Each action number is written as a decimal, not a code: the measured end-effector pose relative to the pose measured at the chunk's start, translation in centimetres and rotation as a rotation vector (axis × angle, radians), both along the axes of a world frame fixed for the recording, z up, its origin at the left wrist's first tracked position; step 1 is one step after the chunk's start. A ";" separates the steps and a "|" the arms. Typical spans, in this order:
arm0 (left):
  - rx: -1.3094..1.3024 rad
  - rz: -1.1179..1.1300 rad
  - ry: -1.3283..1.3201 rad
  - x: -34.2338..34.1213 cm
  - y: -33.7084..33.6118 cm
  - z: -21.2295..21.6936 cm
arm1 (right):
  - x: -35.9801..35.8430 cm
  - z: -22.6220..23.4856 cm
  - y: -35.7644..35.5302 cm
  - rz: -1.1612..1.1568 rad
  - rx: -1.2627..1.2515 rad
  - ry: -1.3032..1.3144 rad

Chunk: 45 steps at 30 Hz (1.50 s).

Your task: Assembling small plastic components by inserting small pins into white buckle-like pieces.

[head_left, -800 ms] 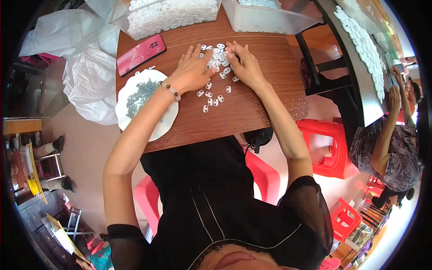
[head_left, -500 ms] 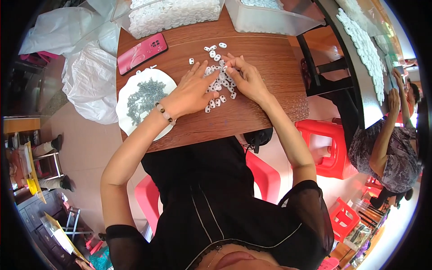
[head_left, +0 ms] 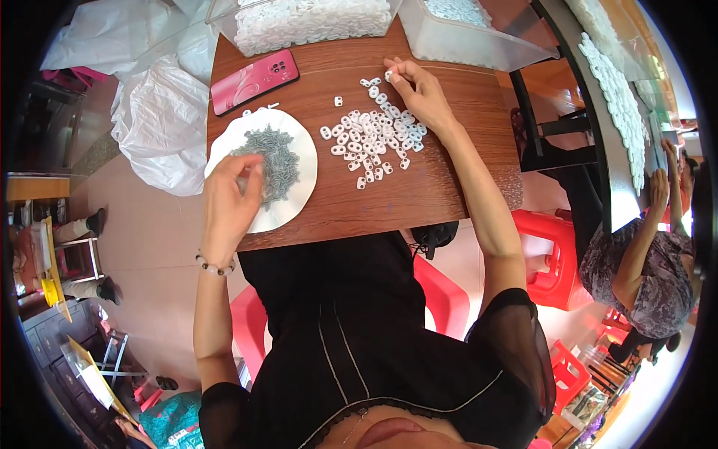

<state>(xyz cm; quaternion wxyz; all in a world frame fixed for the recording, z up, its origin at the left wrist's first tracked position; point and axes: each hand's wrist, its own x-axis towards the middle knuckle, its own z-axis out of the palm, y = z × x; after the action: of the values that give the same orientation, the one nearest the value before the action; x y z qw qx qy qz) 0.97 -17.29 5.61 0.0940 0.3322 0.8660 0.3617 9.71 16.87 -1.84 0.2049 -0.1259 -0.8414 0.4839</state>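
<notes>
My left hand is over the near-left part of a white scalloped plate heaped with small grey screws. Its fingers are curled together at the screws' edge; anything between the fingertips is too small to make out. Farther off, my right hand pinches a small white two-holed plastic piece between thumb and forefinger, raised at the far side of the table. Between the hands lies a loose spread of similar white pieces, with a few strays toward the far side.
A pink phone rests on the wooden table beyond the plate. Clear bins of white pieces stand at the far edge. White plastic bags hang at left. A red stool and a co-worker are at right.
Both hands have left the pile of white pieces. My left hand moved left to the screws on the plate; my right hand moved away to the far side, now pinching one white piece.
</notes>
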 end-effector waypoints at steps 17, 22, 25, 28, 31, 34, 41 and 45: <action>0.059 0.065 0.011 -1.1 -1.2 -3.7 | 6.7 4.7 -7.0 -0.012 -0.321 -0.051; 0.171 0.135 -0.155 -1.1 -1.8 -4.4 | 8.4 5.5 -10.5 0.011 -0.467 0.062; 0.262 0.173 -0.254 -0.9 -1.9 -4.5 | 8.5 5.5 -12.6 0.040 -0.545 0.099; 0.371 0.143 -0.331 -0.8 -2.2 -4.8 | 7.7 5.4 -15.0 0.099 -0.619 0.117; 0.500 0.155 -0.423 -0.4 -1.9 -4.1 | 6.7 5.2 -16.4 0.205 -0.576 0.033; 0.491 0.180 -0.524 0.0 -1.7 -3.0 | 5.3 5.8 -17.8 0.218 -0.585 0.014; 0.668 0.174 -0.732 2.6 -0.5 -1.5 | 3.2 5.9 -19.6 0.227 -0.482 -0.020; 0.695 0.157 -0.564 5.2 0.3 -1.5 | 4.0 5.6 -19.8 0.255 -0.716 -0.033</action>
<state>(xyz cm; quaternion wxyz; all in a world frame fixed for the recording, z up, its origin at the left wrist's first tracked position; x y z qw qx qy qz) 6.22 -17.00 4.16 0.1814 0.1660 0.6565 0.7132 13.67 -2.92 3.78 0.0725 -0.0916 -0.6310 0.7669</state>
